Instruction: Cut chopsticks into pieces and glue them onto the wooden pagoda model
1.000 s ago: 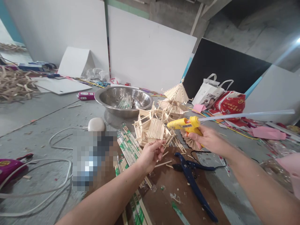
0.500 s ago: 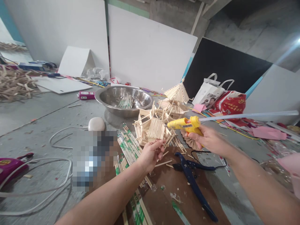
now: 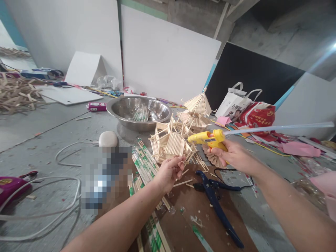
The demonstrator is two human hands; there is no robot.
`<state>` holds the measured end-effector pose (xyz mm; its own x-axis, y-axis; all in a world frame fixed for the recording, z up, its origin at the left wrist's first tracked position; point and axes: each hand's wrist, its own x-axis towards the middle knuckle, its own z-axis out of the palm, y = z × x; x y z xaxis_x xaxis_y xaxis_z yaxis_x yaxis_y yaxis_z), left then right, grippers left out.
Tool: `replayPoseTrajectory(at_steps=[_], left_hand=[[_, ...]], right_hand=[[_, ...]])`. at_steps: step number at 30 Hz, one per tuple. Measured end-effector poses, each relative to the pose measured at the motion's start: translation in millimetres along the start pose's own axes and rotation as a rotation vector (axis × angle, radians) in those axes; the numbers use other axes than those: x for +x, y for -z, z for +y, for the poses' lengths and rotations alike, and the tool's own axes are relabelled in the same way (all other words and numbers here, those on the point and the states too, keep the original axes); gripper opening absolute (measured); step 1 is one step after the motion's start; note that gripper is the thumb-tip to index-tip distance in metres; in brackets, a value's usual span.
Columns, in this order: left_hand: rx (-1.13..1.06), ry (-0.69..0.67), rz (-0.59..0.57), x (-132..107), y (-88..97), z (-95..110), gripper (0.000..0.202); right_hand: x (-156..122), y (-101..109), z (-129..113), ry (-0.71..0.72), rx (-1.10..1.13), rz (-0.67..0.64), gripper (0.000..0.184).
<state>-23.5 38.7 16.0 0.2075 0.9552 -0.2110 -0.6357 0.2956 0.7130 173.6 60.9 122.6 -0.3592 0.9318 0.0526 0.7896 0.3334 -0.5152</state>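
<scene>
In the head view my right hand (image 3: 231, 155) grips a yellow hot glue gun (image 3: 207, 138), its nozzle pointing left at a model built of wooden chopsticks (image 3: 174, 144). A long clear glue stick (image 3: 283, 128) juts from the gun's back. My left hand (image 3: 170, 171) is closed in a pinch at the lower edge of the model's slatted panel; its fingertips partly hide the contact. Wrapped chopsticks (image 3: 147, 164) lie under and left of my left forearm. Blue-handled cutters (image 3: 215, 199) rest on a brown board (image 3: 183, 217) below my hands.
Behind the model stand a steel basin (image 3: 118, 111) holding wrapped chopsticks and a pointed stick roof (image 3: 198, 102). White cable (image 3: 65, 178) loops across the floor at left. Bags (image 3: 258, 117) and pink scraps (image 3: 301, 148) lie at right.
The glue gun's nozzle has drawn slightly right, away from the slatted panel. My left hand and the model look unmoved.
</scene>
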Motion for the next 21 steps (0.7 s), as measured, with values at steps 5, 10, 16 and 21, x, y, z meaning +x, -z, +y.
replayPoseTrajectory(at_steps=[5, 10, 16, 21], left_hand=[[0.007, 0.018, 0.006, -0.4, 0.0, 0.1, 0.019], [0.015, 0.013, 0.012, -1.1, -0.8, 0.8, 0.019], [0.025, 0.025, 0.004, -0.7, -1.2, 1.7, 0.018], [0.024, 0.021, 0.005, -1.5, -2.4, 2.6, 0.018]], right_hand=[[0.6, 0.2, 0.7, 0.002, -0.022, -0.007, 0.033], [0.2, -0.2, 0.5, 0.021, -0.014, 0.002, 0.034], [1.8, -1.9, 3.2, 0.026, 0.01, 0.021, 0.033], [2.4, -1.0, 4.7, 0.019, -0.011, 0.015, 0.031]])
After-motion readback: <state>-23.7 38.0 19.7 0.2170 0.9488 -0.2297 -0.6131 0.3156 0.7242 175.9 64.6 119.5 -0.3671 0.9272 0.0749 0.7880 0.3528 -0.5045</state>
